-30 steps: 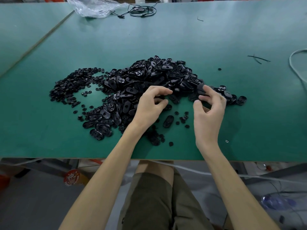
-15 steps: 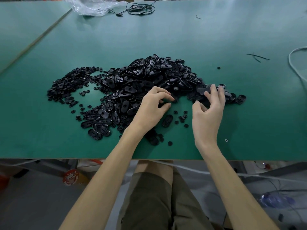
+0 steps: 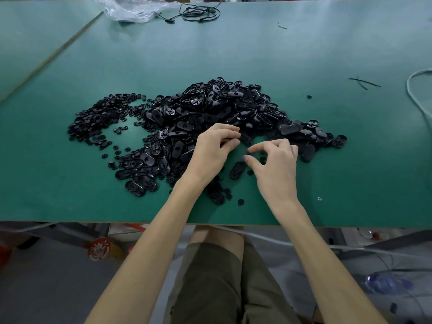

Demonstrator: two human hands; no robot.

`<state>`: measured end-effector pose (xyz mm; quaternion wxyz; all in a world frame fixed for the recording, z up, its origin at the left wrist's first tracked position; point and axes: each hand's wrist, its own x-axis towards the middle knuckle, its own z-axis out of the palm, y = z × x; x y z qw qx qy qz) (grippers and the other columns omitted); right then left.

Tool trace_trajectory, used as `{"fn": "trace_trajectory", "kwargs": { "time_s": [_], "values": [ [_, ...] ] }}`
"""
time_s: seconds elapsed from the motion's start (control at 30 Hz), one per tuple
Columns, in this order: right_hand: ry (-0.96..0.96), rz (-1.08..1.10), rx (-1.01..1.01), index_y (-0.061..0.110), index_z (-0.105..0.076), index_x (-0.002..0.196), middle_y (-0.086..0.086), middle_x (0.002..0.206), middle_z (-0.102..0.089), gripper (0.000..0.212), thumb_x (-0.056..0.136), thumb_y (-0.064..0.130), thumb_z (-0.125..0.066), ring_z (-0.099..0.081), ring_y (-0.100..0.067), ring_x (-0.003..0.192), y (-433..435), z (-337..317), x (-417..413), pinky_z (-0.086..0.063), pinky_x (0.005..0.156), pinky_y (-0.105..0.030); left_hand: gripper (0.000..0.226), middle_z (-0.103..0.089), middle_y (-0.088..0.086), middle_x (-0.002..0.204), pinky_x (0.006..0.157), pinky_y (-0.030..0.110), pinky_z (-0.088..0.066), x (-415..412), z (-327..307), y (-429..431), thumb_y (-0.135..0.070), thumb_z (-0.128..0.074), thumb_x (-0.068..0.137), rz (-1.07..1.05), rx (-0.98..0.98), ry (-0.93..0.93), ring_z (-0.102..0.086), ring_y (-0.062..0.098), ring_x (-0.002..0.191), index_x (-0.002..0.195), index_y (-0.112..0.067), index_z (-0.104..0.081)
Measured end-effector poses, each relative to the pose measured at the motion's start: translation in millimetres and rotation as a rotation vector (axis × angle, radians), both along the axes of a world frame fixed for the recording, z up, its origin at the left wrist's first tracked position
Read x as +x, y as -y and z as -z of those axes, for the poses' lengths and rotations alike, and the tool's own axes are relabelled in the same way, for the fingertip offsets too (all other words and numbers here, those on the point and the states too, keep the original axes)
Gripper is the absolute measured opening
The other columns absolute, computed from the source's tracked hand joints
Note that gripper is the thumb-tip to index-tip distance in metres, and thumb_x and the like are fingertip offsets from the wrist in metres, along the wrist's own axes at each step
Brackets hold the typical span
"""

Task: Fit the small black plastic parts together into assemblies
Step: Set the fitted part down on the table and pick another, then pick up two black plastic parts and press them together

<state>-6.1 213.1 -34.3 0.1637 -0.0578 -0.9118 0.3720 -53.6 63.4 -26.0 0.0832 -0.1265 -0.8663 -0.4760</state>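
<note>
My left hand (image 3: pixel 211 153) rests at the near side of the heap of black oval plastic shells (image 3: pixel 222 106) in the middle of the green tabletop (image 3: pixel 350 164). Its fingers are curled, thumb and fingertips nearly meeting; I cannot tell whether they pinch a piece. My right hand (image 3: pixel 277 167) hovers beside it, thumb and forefinger parted and empty, above a lone black oval shell (image 3: pixel 237 170) near the front edge. The small round black plastic studs (image 3: pixel 98 120) lie scattered toward the left edge. I see three risks: a wrist sweeping loose pieces off the front edge, lifting two nested shells together, or seating a stud crooked, since black on black hides alignment.
</note>
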Motion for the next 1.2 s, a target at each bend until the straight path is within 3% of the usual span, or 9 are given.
{"fn": "trace_trajectory", "kwargs": {
  "time_s": [0.23, 0.3, 0.47, 0.6, 0.73, 0.83, 0.97, 1.1, 1.2],
  "values": [
    [0.028, -0.008, 0.024, 0.018, -0.072, 0.099, 0.003, 0.106, -0.052, 0.01, 0.095, 0.027, -0.076, -0.034, -0.013, 0.106, 0.4, -1.7, -0.1, -0.037, 0.102, -0.033, 0.014, -0.069, -0.002, 0.125, 0.098, 0.019, -0.052, -1.4, 0.0, 0.0, -0.01, -0.074, 0.095, -0.01, 0.021, 0.028, -0.069, 0.008, 0.106, 0.107, -0.005, -0.08],
    [0.019, -0.032, -0.014, 0.018, -0.069, 0.096, 0.004, 0.101, -0.057, 0.009, 0.096, 0.024, -0.075, -0.04, -0.015, 0.104, -0.6, -3.0, 0.3, -0.039, 0.098, -0.034, 0.013, -0.07, -0.003, 0.122, 0.096, 0.015, -0.05, -0.9, -0.3, -0.5, -0.011, -0.073, 0.096, -0.028, 0.017, 0.026, -0.069, 0.009, 0.106, 0.105, -0.005, -0.08],
    [-0.031, -0.064, -0.279, 0.021, -0.065, 0.093, 0.011, 0.088, -0.066, 0.01, 0.097, 0.02, -0.074, -0.056, -0.014, 0.094, -2.7, -6.7, 3.5, -0.045, 0.082, -0.023, 0.012, -0.069, -0.001, 0.117, 0.087, 0.006, -0.044, 2.2, -4.0, 0.1, -0.007, -0.067, 0.1, -0.029, 0.08, -0.009, -0.063, -0.008, 0.098, 0.101, -0.005, -0.078],
    [-0.077, -0.086, -0.393, 0.021, -0.069, 0.098, 0.01, 0.087, -0.07, 0.006, 0.096, 0.02, -0.075, -0.065, -0.005, 0.085, -2.5, -8.5, 4.1, -0.045, 0.075, -0.01, 0.011, -0.07, -0.001, 0.106, 0.085, 0.014, -0.047, 5.3, -7.0, -1.1, -0.006, -0.066, 0.1, 0.006, 0.143, -0.025, -0.063, -0.002, 0.092, 0.099, -0.009, -0.077],
    [-0.116, -0.097, -0.497, 0.022, -0.07, 0.102, 0.006, 0.086, -0.073, 0.007, 0.098, 0.019, -0.072, -0.068, -0.012, 0.081, -4.1, -9.8, 5.3, -0.056, 0.08, -0.03, 0.011, -0.071, -0.01, 0.082, 0.066, 0.019, -0.048, 5.0, -4.7, -0.4, -0.015, -0.067, 0.101, 0.042, 0.187, 0.021, -0.062, 0.007, 0.065, 0.101, -0.01, -0.076],
    [-0.12, -0.099, -0.525, 0.022, -0.073, 0.1, 0.005, 0.085, -0.075, 0.004, 0.098, 0.019, -0.072, -0.07, -0.014, 0.08, -5.4, -10.9, 6.2, -0.059, 0.084, -0.042, 0.012, -0.07, 0.006, 0.074, 0.058, 0.021, -0.046, 4.9, -4.1, -0.8, -0.02, -0.068, 0.101, 0.042, 0.182, 0.019, -0.057, 0.011, 0.055, 0.101, -0.011, -0.076],
    [-0.103, -0.107, -0.551, 0.023, -0.076, 0.103, 0.007, 0.086, -0.077, 0.009, 0.098, 0.016, -0.072, -0.071, -0.012, 0.078, -6.1, -11.7, 6.9, -0.06, 0.081, -0.042, 0.008, -0.074, 0.001, 0.083, 0.064, 0.022, -0.05, 5.3, -5.1, -0.4, -0.016, -0.07, 0.099, 0.07, 0.195, 0.016, -0.062, 0.01, 0.059, 0.101, -0.013, -0.077],
    [-0.107, -0.111, -0.53, 0.023, -0.078, 0.109, 0.008, 0.092, -0.077, 0.02, 0.096, 0.009, -0.072, -0.072, -0.01, 0.087, -5.1, -12.7, 5.7, -0.059, 0.087, -0.034, 0.018, -0.076, 0.002, 0.096, 0.079, 0.026, -0.056, 4.9, -4.5, 0.1, -0.003, -0.065, 0.1, 0.074, 0.184, 0.019, -0.072, 0.012, 0.077, 0.113, -0.01, -0.075],
    [-0.114, -0.107, -0.515, 0.025, -0.079, 0.11, 0.009, 0.089, -0.076, 0.023, 0.096, 0.009, -0.072, -0.07, -0.007, 0.085, -4.6, -12.8, 4.8, -0.057, 0.083, -0.026, 0.026, -0.076, 0.001, 0.098, 0.078, 0.02, -0.052, 4.7, -4.1, -0.3, 0.001, -0.063, 0.1, 0.086, 0.175, 0.03, -0.074, 0.011, 0.087, 0.122, -0.01, -0.072]
  ]
}}
